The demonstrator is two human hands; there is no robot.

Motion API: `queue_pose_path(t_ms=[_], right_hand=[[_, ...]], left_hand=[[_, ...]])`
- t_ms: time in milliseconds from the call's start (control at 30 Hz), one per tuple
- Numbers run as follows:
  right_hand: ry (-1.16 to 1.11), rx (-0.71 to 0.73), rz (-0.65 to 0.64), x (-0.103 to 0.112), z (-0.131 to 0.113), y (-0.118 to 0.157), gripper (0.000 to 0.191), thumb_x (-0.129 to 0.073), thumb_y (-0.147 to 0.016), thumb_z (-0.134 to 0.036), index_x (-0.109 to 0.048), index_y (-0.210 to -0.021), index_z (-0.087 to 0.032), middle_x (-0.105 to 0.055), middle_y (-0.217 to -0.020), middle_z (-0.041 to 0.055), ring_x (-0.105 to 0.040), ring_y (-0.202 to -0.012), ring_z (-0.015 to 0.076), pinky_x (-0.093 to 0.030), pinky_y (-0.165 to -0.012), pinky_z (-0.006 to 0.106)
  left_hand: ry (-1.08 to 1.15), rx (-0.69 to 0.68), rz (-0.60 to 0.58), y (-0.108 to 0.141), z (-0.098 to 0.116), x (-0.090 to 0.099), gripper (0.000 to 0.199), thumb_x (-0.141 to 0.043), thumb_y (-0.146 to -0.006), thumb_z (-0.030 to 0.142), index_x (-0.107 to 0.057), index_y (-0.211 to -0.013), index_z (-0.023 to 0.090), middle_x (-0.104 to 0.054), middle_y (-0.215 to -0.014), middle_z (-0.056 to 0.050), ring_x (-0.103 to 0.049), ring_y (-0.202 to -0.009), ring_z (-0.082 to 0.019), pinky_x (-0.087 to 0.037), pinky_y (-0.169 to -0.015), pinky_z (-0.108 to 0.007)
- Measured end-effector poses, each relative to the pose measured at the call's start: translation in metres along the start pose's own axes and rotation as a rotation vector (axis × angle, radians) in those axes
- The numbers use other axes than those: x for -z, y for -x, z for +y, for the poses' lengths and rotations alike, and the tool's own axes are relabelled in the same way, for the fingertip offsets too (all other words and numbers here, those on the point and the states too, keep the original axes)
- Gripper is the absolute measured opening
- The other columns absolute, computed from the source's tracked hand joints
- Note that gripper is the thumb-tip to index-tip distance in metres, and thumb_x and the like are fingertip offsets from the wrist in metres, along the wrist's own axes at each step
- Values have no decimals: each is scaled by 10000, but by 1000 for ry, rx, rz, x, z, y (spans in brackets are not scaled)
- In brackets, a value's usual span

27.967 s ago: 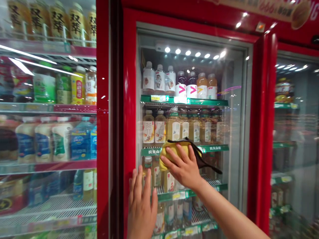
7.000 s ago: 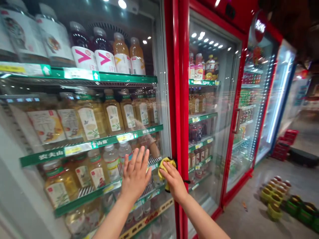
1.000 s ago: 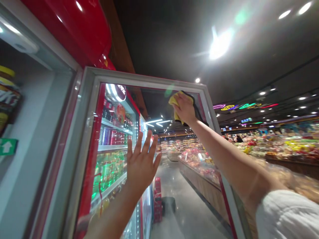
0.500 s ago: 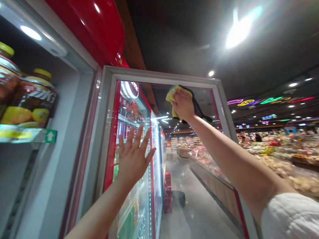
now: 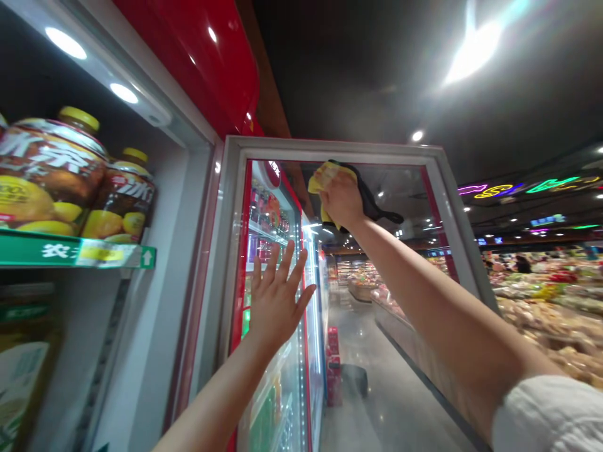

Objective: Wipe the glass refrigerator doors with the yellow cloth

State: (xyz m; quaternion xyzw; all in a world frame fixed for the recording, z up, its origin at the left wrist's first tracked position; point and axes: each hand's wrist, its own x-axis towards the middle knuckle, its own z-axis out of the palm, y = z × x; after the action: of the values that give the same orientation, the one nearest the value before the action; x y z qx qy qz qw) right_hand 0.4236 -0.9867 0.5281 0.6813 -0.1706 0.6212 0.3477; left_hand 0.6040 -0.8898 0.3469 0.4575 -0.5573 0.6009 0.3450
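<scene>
My right hand (image 5: 342, 198) is raised to the upper part of a swung-open glass fridge door (image 5: 391, 201) and is shut on a yellow cloth (image 5: 324, 187), which presses on the pane. A black strap or cloth edge (image 5: 379, 212) trails from behind that hand. Lower on the same pane, my left hand (image 5: 277, 295) stands open, fingers spread, and seems flat against the glass. The door's grey frame (image 5: 330, 149) runs just above the cloth. Whether the cloth touches this frame is hard to tell.
Large jars of iced tea (image 5: 49, 172) stand on a green-edged shelf (image 5: 70, 253) inside the fridge at left, under its red top (image 5: 198, 56). Through the door appear further drinks fridges (image 5: 273, 213), red crates (image 5: 334, 367), an aisle floor (image 5: 377, 402) and food counters (image 5: 546, 314).
The view has turned left, bringing more jars into sight. My right hand and the cloth have slid left along the upper glass, and my left hand stays open on the pane.
</scene>
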Motion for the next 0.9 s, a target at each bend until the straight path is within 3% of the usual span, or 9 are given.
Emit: queue_pose_path(t_ms=[100, 233, 367, 433, 500, 600, 733, 833, 900], right_hand=[[-55, 205, -120, -3, -24, 13, 482, -510, -960, -260, -555, -1434, -187, -479, -1566, 76, -372, -1481, 306, -296, -1227, 536], [-160, 433, -223, 14, -9, 47, 490, -549, -877, -207, -628, -1359, -249, -539, -1520, 18, -434, -1449, 244, -320, -1229, 474], [-128, 195, -92, 9, -6, 20, 515, -518, -830, -112, -662, -1315, -210, -601, -1456, 54, -505, -1387, 260, -343, -1218, 478], [-76, 89, -57, -3, -29, -2, 504, -524, -860, -103, -631, -1349, -156, -565, -1489, 97, -471, -1412, 297, -318, -1225, 502], [-60, 109, -78, -15, -60, -14, 479, -540, -919, -170, -588, -1394, -135, -507, -1538, 117, -414, -1452, 329, -292, -1225, 540], [-137, 334, -159, -20, -83, -4, 436, -529, -988, -320, -590, -1397, -182, -492, -1555, 91, -375, -1483, 301, -285, -1225, 529], [-275, 605, -204, -11, -57, 10, 330, -541, -987, -315, -689, -1270, -232, -633, -1420, 54, -519, -1370, 233, -367, -1179, 451], [-242, 443, -51, -13, -44, -9, 287, -569, -953, -270, -743, -1177, -222, -687, -1313, 74, -597, -1242, 274, -434, -1110, 482], [-198, 269, 35, -22, -56, -25, 277, -567, -943, -237, -759, -1143, -223, -698, -1271, 86, -607, -1207, 294, -448, -1090, 499]], left_hand=[[7, -11, -14, 0, -1, 4, 690, -472, -976, 554, -264, -1590, 317, -317, -1649, -28, -195, -1557, -282, -93, -1281, -519], [12, -48, -50, 4, -4, 10, 664, -450, -989, 534, -283, -1585, 295, -270, -1669, -29, -171, -1564, -276, -127, -1279, -516], [-12, -54, -62, 9, -5, 11, 687, -450, -984, 549, -245, -1594, 310, -250, -1677, -19, -154, -1568, -272, -171, -1271, -522], [-32, -52, -61, 10, -4, 11, 714, -470, -970, 571, -231, -1596, 325, -281, -1668, -15, -169, -1566, -267, -183, -1270, -514], [-48, -51, -69, 9, -5, 11, 715, -477, -963, 585, -246, -1591, 331, -313, -1657, -14, -198, -1559, -265, -198, -1268, -503], [-33, -57, -99, 10, -7, 15, 699, -475, -962, 593, -285, -1579, 325, -347, -1643, -17, -231, -1550, -269, -209, -1266, -497], [33, -75, -134, 22, -13, 23, 691, -495, -978, 506, -238, -1591, 318, -313, -1658, -35, -247, -1545, -270, -239, -1257, -515], [62, -65, -140, 33, -16, 28, 729, -535, -962, 499, -208, -1593, 332, -280, -1671, -40, -240, -1547, -281, -298, -1230, -537], [64, -54, -148, 37, -17, 30, 730, -547, -952, 512, -227, -1585, 340, -277, -1672, -35, -232, -1549, -281, -320, -1220, -541]])
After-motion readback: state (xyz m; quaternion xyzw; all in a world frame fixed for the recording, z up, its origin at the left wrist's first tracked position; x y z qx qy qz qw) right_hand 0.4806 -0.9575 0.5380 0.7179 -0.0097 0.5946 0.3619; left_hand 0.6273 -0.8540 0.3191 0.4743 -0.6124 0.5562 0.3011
